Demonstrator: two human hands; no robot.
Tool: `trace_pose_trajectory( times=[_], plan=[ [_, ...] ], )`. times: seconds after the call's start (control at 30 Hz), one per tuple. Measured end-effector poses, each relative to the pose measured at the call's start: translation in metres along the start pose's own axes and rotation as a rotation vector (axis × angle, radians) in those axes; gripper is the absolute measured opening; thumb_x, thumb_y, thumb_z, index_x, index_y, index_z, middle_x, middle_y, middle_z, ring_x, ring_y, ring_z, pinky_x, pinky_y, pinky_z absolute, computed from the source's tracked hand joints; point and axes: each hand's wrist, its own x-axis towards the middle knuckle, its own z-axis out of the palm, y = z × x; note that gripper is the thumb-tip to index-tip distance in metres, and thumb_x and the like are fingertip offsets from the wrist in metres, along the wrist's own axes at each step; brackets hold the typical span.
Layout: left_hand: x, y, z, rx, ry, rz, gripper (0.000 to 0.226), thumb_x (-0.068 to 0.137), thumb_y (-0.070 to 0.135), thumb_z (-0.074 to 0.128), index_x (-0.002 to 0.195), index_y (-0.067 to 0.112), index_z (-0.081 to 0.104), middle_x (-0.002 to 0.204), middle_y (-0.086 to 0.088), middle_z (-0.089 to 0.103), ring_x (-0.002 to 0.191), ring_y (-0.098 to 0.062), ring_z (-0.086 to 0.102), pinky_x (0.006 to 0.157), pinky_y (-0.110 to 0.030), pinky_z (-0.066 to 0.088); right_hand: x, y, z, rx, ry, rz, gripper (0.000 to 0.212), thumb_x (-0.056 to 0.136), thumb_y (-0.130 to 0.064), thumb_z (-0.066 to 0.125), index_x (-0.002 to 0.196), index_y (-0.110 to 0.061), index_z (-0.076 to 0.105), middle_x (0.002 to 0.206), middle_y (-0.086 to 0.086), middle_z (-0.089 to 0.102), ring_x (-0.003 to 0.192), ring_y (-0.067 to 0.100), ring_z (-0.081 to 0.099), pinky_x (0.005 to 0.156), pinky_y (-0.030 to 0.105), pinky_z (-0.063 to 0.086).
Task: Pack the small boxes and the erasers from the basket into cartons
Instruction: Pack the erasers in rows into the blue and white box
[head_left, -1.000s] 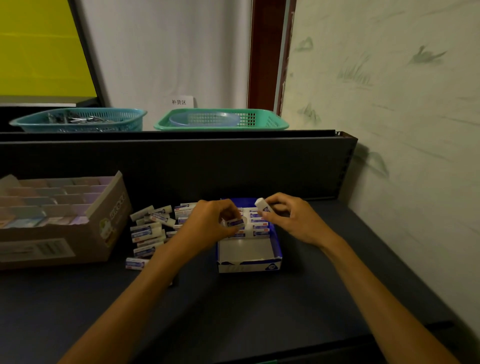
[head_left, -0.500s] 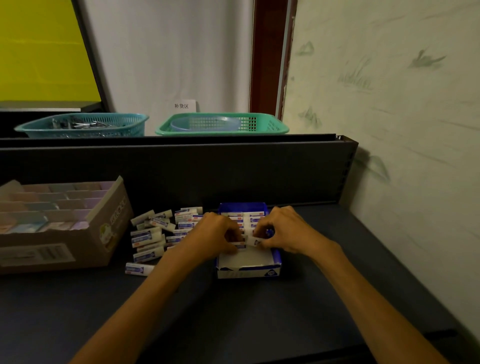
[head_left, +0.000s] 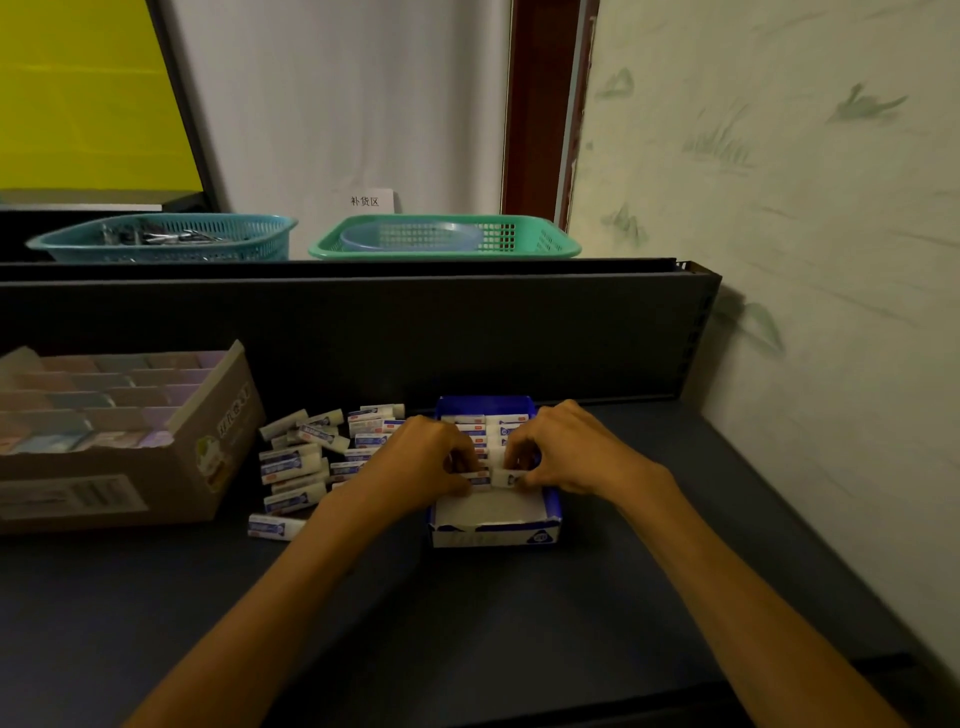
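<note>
Dark shelving (head_left: 519, 623) carried a small blue carton (head_left: 496, 525) with rows of erasers at its back, its near part bare. Both hands met over it: the right hand (head_left: 569, 449) pinched an eraser (head_left: 506, 477) at the front row, the left hand (head_left: 423, 457) curled onto the neighbouring erasers. Loose erasers (head_left: 304, 457) lay just left of the left hand. A card (head_left: 366, 201) behind the green basket (head_left: 447, 239) read 补货区; eraser labels were too small to read.
</note>
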Motion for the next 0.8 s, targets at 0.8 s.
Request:
trace_pose_trajectory(
  times=[0.8],
  plan=[
    [0.001,0.0,0.0,0.04,-0.012,0.016,0.025,0.087,0.028,0.063,0.111,0.024,0.064,0.113,0.003,0.062,0.098,-0.008,0.058,0.087,-0.023,0.047,0.016,0.003,0.004,0.021,-0.045,-0.016,0.015,0.085,-0.039,0.066,0.098,-0.034,0.066,0.11,-0.011,0.06,0.107,0.012,0.048,0.095,0.034,0.04]
  ],
)
